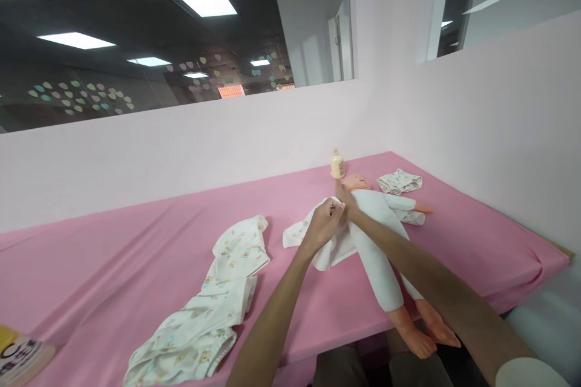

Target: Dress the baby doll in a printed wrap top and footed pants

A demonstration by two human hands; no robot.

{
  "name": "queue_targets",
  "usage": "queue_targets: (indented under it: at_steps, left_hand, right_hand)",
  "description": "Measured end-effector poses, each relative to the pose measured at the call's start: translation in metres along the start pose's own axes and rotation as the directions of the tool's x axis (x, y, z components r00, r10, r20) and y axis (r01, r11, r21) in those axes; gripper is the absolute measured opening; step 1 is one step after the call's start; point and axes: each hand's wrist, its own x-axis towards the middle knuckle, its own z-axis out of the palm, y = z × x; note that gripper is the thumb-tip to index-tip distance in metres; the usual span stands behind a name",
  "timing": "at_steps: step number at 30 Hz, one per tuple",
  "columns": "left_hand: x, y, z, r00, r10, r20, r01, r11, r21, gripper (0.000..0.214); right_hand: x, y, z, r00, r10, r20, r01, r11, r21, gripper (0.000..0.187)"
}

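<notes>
A baby doll (pixel 376 221) with a white cloth body lies on its back on the pink-covered table, head away from me and feet over the near edge. A small white printed shirt (pixel 333 251) is spread partly under it, one sleeve out to each side. My left hand (pixel 324 222) is closed at the doll's left side, above the shirt; what its fingers grip is hidden. My right hand (pixel 347 201) touches or almost touches it, beside the doll's chest, with one finger pointing up and the others out of sight. The doll's arm on this side is hidden.
Printed baby garments (pixel 195 314) lie on the pink table cover (pixel 113 266) to the left. A folded printed cloth (pixel 399 181) lies beyond the doll, near a pump bottle (pixel 337 165). Another bottle (pixel 22 355) is at the lower left. White walls (pixel 227 139) border the table.
</notes>
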Motion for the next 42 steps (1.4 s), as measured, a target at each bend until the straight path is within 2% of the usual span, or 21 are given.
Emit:
queue_targets:
  at_steps: [2,4,7,11,14,16,18,20,21,23,25,26,28,30,32,34,36,42]
  left_hand:
    - [-0.007,-0.003,0.001,0.999,-0.012,0.046,0.009,0.998,0.068,0.031]
    - [-0.013,-0.008,0.005,0.997,-0.025,0.069,0.010,0.979,0.205,0.026]
    - [-0.015,-0.020,0.007,0.993,-0.040,0.115,-0.013,0.904,0.426,0.014]
    - [-0.013,-0.037,-0.003,0.950,-0.180,0.256,0.012,0.838,0.545,0.014]
    - [-0.011,-0.041,-0.013,0.913,-0.289,0.289,0.074,0.813,0.578,0.018]
    - [-0.007,-0.038,-0.016,0.915,-0.316,0.252,0.102,0.783,0.613,0.022]
    - [0.004,-0.030,-0.012,0.953,-0.263,0.149,0.107,0.754,0.648,0.024]
    - [0.023,-0.018,0.003,0.988,-0.142,0.056,0.072,0.754,0.653,0.023]
    - [0.035,-0.011,0.016,0.996,-0.076,0.044,0.030,0.764,0.645,0.022]
    - [0.061,0.004,0.049,0.989,0.033,0.142,-0.116,0.768,0.629,0.023]
    - [0.087,0.018,0.088,0.938,0.119,0.325,-0.310,0.707,0.636,0.028]
    - [0.099,0.024,0.107,0.894,0.138,0.426,-0.408,0.640,0.651,0.032]
    - [0.120,0.032,0.143,0.839,0.112,0.532,-0.486,0.591,0.643,0.039]
    - [0.136,0.033,0.169,0.817,0.045,0.575,-0.493,0.571,0.656,0.045]
    - [0.146,0.031,0.183,0.812,-0.021,0.583,-0.478,0.549,0.686,0.048]
    - [0.151,0.027,0.185,0.815,-0.054,0.577,-0.467,0.529,0.709,0.050]
    - [0.151,0.026,0.176,0.814,-0.056,0.578,-0.469,0.522,0.712,0.053]
    - [0.135,0.034,0.130,0.769,0.033,0.638,-0.541,0.565,0.623,0.041]
  right_hand:
    - [0.005,0.007,-0.006,0.999,-0.031,0.005,0.032,0.999,-0.044,0.030]
    - [0.009,0.013,-0.012,0.999,-0.053,-0.001,0.052,0.995,-0.087,0.030]
    - [0.012,0.019,-0.018,0.999,-0.039,-0.014,0.037,0.992,-0.123,0.031]
    - [0.002,0.025,-0.026,0.998,-0.055,-0.014,0.053,0.993,-0.105,0.023]
    - [-0.022,0.048,-0.040,0.996,-0.047,-0.076,0.043,0.997,-0.063,0.026]
    - [-0.046,0.078,-0.052,0.987,0.060,-0.151,-0.060,0.998,0.004,0.029]
    - [-0.074,0.116,-0.061,0.936,0.306,-0.176,-0.297,0.952,0.074,0.029]
    - [-0.099,0.151,-0.066,0.869,0.474,-0.145,-0.470,0.880,0.064,0.029]
    - [-0.110,0.165,-0.067,0.832,0.539,-0.128,-0.538,0.842,0.047,0.032]
    - [-0.125,0.182,-0.063,0.780,0.620,-0.085,-0.620,0.784,0.029,0.044]
    - [-0.131,0.186,-0.057,0.757,0.650,-0.063,-0.651,0.759,0.011,0.055]
    - [-0.131,0.185,-0.053,0.767,0.639,-0.059,-0.640,0.768,0.000,0.057]
    - [-0.127,0.181,-0.046,0.813,0.580,-0.055,-0.582,0.813,-0.019,0.049]
    - [-0.122,0.181,-0.042,0.858,0.512,-0.032,-0.513,0.858,-0.005,0.033]
    - [-0.118,0.187,-0.042,0.878,0.479,-0.015,-0.478,0.878,0.034,0.022]
    - [-0.116,0.199,-0.047,0.879,0.477,-0.027,-0.473,0.877,0.083,0.020]
    - [-0.116,0.216,-0.058,0.873,0.484,-0.063,-0.473,0.870,0.138,0.020]
    - [-0.119,0.277,-0.103,0.808,0.560,-0.187,-0.504,0.819,0.274,0.017]
